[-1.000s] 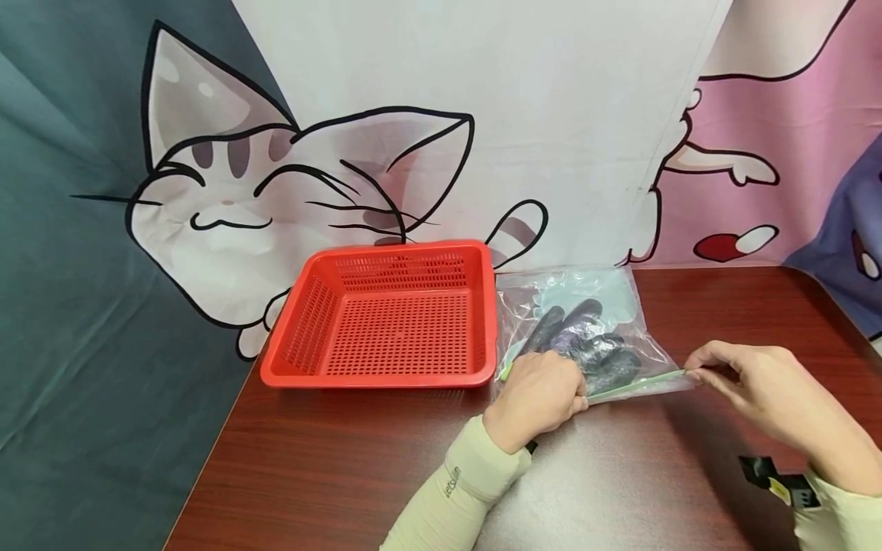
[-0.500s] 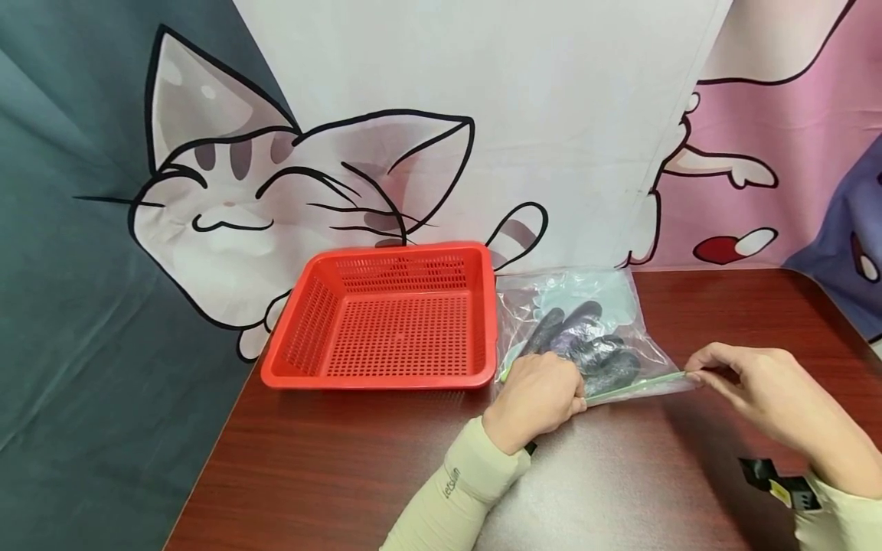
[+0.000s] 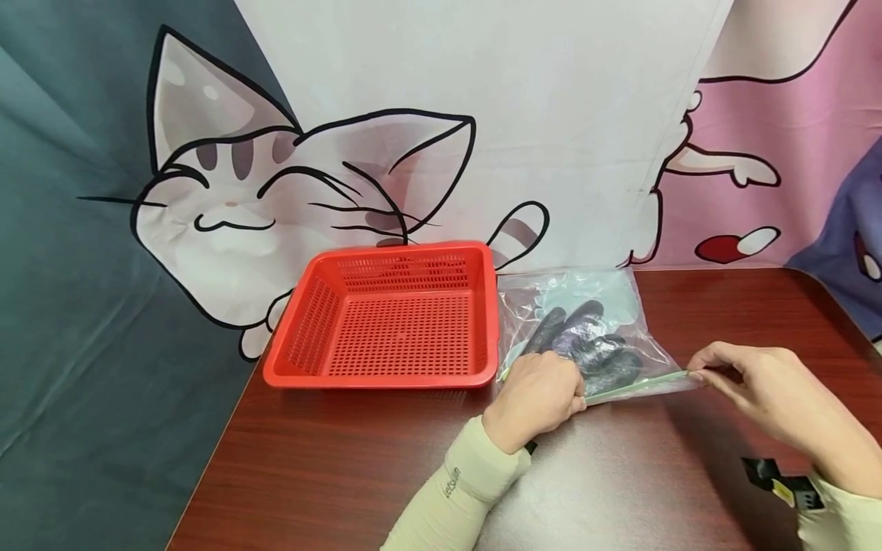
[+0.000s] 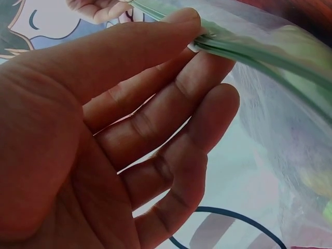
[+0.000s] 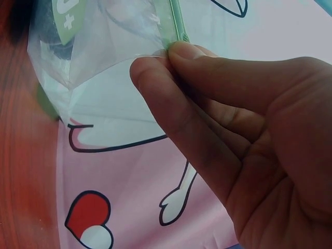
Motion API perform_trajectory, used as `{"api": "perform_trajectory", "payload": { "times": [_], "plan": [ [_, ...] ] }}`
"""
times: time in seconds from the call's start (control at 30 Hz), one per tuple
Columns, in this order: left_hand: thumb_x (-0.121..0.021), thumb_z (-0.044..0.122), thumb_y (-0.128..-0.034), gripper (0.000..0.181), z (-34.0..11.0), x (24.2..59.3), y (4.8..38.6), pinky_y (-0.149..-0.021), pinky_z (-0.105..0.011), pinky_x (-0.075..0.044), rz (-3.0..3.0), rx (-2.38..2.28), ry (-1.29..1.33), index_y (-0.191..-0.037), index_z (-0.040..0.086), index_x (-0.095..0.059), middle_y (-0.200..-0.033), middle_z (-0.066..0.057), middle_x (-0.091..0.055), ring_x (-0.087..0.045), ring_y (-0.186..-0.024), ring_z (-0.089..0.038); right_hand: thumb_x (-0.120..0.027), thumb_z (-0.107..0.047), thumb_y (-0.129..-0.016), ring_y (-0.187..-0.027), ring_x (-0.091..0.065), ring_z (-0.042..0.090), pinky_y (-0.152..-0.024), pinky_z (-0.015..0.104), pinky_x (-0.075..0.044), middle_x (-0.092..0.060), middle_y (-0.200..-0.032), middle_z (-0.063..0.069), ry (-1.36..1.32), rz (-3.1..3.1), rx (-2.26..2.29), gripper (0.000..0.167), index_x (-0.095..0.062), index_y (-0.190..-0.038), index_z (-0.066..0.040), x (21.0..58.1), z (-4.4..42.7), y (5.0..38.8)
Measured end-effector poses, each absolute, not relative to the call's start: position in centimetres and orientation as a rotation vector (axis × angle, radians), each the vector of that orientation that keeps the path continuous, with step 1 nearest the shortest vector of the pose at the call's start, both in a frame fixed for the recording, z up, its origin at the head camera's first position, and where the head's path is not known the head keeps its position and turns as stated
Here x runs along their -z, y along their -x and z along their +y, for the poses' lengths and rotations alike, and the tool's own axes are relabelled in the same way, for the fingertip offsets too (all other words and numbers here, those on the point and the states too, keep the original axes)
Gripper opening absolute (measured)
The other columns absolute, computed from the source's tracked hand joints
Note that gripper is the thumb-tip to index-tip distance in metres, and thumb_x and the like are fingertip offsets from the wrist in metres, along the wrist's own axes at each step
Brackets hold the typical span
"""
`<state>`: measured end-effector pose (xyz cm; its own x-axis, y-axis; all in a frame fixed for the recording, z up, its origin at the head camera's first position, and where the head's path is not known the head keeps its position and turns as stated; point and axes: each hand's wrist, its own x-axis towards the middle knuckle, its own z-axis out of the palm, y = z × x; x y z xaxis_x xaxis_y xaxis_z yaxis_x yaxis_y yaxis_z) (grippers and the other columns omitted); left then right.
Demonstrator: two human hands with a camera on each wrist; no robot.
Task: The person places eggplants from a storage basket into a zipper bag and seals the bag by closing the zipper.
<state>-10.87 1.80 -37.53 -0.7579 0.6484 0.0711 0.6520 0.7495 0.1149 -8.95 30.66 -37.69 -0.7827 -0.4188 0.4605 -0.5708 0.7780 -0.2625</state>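
A clear zip bag point(image 3: 513, 302) lies on the table with several dark purple-black oblong things point(image 3: 586, 344) inside, possibly eggplants. Along its near edge runs a green zip strip point(image 3: 637, 387). My left hand point(image 3: 540, 396) pinches this strip near its middle and covers the bag's near left part. In the left wrist view, a small white piece point(image 4: 194, 46) shows at the thumb tip on the green strip point(image 4: 259, 59). The strip's right end is between the thumb and forefinger of my right hand point(image 3: 768, 390). A green printed label point(image 5: 69, 19) shows in the right wrist view.
A red perforated basket point(image 3: 379, 380) stands immediately left of the bag, with nothing inside. Both rest on a reddish-brown table point(image 3: 331, 451). Behind the table hangs a cloth point(image 3: 572, 115) with cartoon figures.
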Motion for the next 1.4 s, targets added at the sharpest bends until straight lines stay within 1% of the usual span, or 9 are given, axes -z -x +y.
{"api": "perform_trajectory", "payload": {
  "times": [0.3,0.4,0.57,0.7,0.8,0.97,1.03,1.2,1.4],
  "plan": [
    [-0.079,0.033,-0.0804,0.038,1.63,37.52,10.78,-0.049,-0.026,-0.039,-2.936,0.199,1.061,-0.049,0.033,-0.057,-0.051,0.019,-0.049,-0.056,-0.057,-0.004,-0.071,-0.036,-0.091,-0.063,-0.047,-0.008,-0.055,0.014,-0.036,-0.058,-0.074,-0.023,-0.764,-2.589,-0.567,0.014,-0.067,-0.083,-0.024,37.82,30.66,9.0],
    [-0.079,0.034,-0.0807,0.036,1.58,37.52,10.76,-0.05,-0.027,-0.04,-2.944,0.193,1.054,-0.051,0.034,-0.059,-0.052,0.018,-0.051,-0.057,-0.057,-0.004,-0.075,-0.029,-0.088,-0.063,-0.048,-0.008,-0.055,0.014,-0.037,-0.058,-0.074,-0.023,-0.765,-2.591,-0.558,0.01,-0.067,-0.083,-0.025,37.82,30.58,8.96],
    [-0.08,0.034,-0.0809,0.034,1.48,37.5,10.74,-0.052,-0.027,-0.042,-2.956,0.193,1.046,-0.052,0.034,-0.062,-0.053,0.018,-0.052,-0.057,-0.057,-0.004,-0.08,-0.02,-0.081,-0.063,-0.049,-0.008,-0.056,0.014,-0.037,-0.058,-0.074,-0.023,-0.754,-2.594,-0.543,0.016,-0.067,-0.082,-0.027,37.8,30.47,8.85],
    [-0.08,0.034,-0.081,0.037,1.41,37.53,10.73,-0.051,-0.028,-0.042,-2.955,0.189,1.042,-0.05,0.033,-0.059,-0.053,0.017,-0.052,-0.057,-0.056,-0.004,-0.077,-0.028,-0.085,-0.064,-0.049,-0.008,-0.056,0.014,-0.038,-0.058,-0.074,-0.023,-0.753,-2.592,-0.555,0.011,-0.067,-0.082,-0.026,37.83,30.57,8.9],
    [-0.08,0.034,-0.0807,0.037,1.38,37.59,10.71,-0.05,-0.028,-0.042,-2.953,0.18,1.036,-0.05,0.033,-0.059,-0.054,0.017,-0.053,-0.058,-0.057,-0.005,-0.078,-0.026,-0.085,-0.064,-0.049,-0.008,-0.056,0.014,-0.038,-0.059,-0.075,-0.023,-0.752,-2.595,-0.553,0.012,-0.067,-0.082,-0.026,37.82,30.61,8.94],
    [-0.08,0.034,-0.0805,0.038,1.3,37.63,10.7,-0.049,-0.028,-0.043,-2.954,0.185,1.024,-0.05,0.032,-0.057,-0.053,0.016,-0.052,-0.057,-0.057,-0.004,-0.084,-0.008,-0.072,-0.063,-0.049,-0.008,-0.055,0.014,-0.038,-0.059,-0.074,-0.023,-0.744,-2.607,-0.528,0.03,-0.065,-0.082,-0.028,37.75,30.56,8.98],
    [-0.08,0.033,-0.0802,0.041,1.23,37.6,10.68,-0.049,-0.028,-0.042,-2.954,0.189,1.02,-0.048,0.032,-0.055,-0.051,0.017,-0.05,-0.056,-0.056,-0.003,-0.085,-0.004,-0.069,-0.063,-0.049,-0.008,-0.055,0.014,-0.038,-0.059,-0.074,-0.022,-0.746,-2.608,-0.522,0.034,-0.065,-0.082,-0.028,37.74,30.57,9.01],
    [-0.08,0.03,-0.0784,0.044,1.0,37.54,10.7,-0.047,-0.028,-0.04,-2.932,0.18,1.03,-0.045,0.031,-0.051,-0.047,0.017,-0.044,-0.053,-0.054,-0.002,-0.086,-0.002,-0.066,-0.062,-0.048,-0.008,-0.054,0.013,-0.037,-0.06,-0.074,-0.02,-0.753,-2.605,-0.525,0.036,-0.066,-0.083,-0.027,37.72,30.59,9.08],
    [-0.079,0.03,-0.0778,0.044,0.93,37.62,10.71,-0.048,-0.028,-0.04,-2.931,0.16,1.017,-0.045,0.031,-0.05,-0.046,0.017,-0.044,-0.054,-0.055,-0.004,-0.086,-0.002,-0.066,-0.063,-0.048,-0.008,-0.055,0.014,-0.038,-0.06,-0.074,-0.021,-0.753,-2.605,-0.518,0.036,-0.066,-0.083,-0.028,37.73,30.64,9.08]
  ]
}}
